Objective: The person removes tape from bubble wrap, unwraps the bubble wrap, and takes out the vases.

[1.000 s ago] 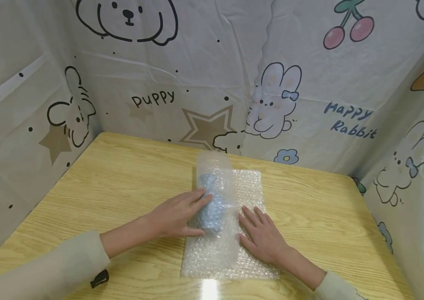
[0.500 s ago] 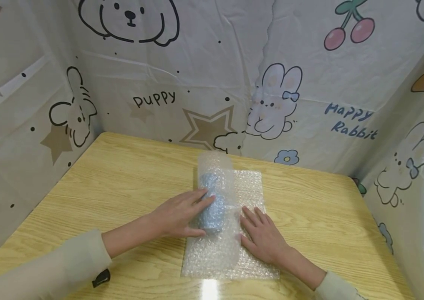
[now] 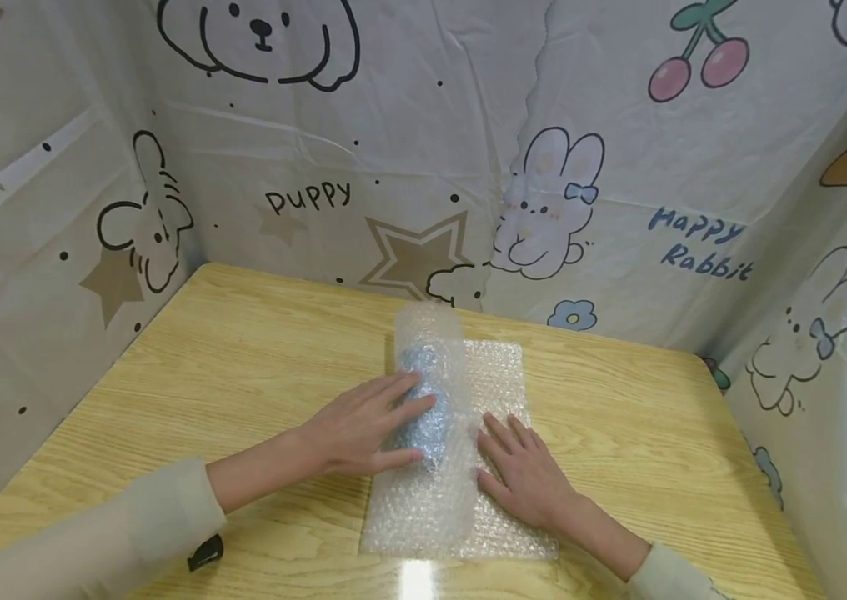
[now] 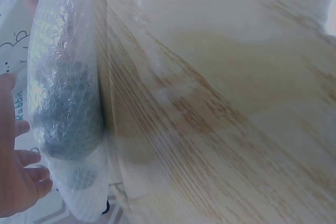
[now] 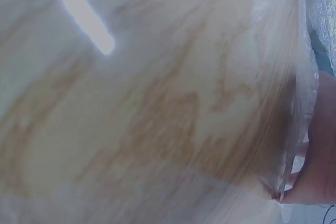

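In the head view, the blue item [image 3: 424, 432] lies inside a roll of bubble wrap [image 3: 419, 512] on the worktop [image 3: 266, 333], and the wrap runs past it at both ends, so uneven pressure could well skew your roll or let the item creep lengthwise. The unrolled part lies flat to the right; lift there too soon and that sheet may shift or spring loose. Your left hand [image 3: 356, 427] rests on the roll with its fingers straight and spread, gripping nothing; your right hand [image 3: 527, 477] lies on the flat sheet beside the roll, its fingers extended and slightly apart. In the left wrist view, you see the left fingers apart alongside the roll, though contact is hard to judge from here; the bulge could roll if nudged sideways. In the right wrist view, your right fingers are partly hidden at the wrap's edge, so you cannot tell how firmly they press; light pressure might let the sheet slide.
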A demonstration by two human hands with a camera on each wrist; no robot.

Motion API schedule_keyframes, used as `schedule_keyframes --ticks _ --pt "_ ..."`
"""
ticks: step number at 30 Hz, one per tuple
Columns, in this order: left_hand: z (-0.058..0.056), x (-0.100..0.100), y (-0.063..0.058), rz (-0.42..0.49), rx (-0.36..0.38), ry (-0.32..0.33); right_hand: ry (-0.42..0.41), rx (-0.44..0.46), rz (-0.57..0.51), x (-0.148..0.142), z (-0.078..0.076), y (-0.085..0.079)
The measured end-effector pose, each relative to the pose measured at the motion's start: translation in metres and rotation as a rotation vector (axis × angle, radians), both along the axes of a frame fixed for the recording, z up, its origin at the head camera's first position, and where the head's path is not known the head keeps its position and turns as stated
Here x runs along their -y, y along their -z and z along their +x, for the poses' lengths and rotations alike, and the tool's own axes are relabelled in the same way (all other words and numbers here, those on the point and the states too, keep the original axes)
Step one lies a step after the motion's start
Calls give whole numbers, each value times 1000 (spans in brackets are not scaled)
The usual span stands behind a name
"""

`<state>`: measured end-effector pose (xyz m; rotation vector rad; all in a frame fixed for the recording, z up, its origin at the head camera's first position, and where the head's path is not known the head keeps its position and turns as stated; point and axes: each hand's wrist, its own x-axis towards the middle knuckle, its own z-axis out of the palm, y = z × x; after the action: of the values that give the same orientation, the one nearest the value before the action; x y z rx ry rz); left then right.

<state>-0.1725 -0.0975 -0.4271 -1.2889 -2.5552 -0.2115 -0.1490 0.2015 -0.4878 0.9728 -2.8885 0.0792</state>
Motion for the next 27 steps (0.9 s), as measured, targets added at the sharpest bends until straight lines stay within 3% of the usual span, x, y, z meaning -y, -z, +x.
schedule_keyframes --ticks 13,27 --pt "-2 -11 -2 -53 -70 -4 8 2 -4 1 0 0" --pt "-10 -32 -10 -70 -67 -65 9 4 -13 3 1 -2"
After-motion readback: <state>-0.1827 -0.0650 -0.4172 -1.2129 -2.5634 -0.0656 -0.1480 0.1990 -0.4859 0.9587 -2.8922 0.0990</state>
